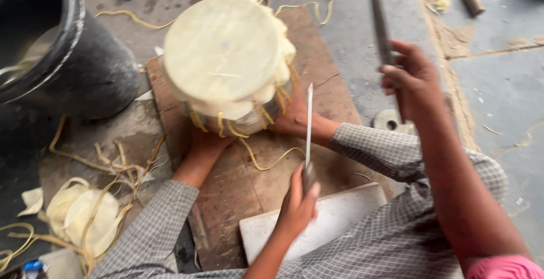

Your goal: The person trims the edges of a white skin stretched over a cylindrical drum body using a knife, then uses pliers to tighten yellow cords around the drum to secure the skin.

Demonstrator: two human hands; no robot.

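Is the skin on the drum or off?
On: the pale skin covers the drum top, its edge laced by yellow strips.

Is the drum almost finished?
Partway, it seems. Done: the pale skin covers the drum top, with yellow lacing down its side. In hand: the left hand grips a knife, the right hand a dark rod. Left: loose lacing ends hang untrimmed onto the board.

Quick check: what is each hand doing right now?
Left hand: closed, holding a thin knife, blade up.
Right hand: closed, holding a long dark file.
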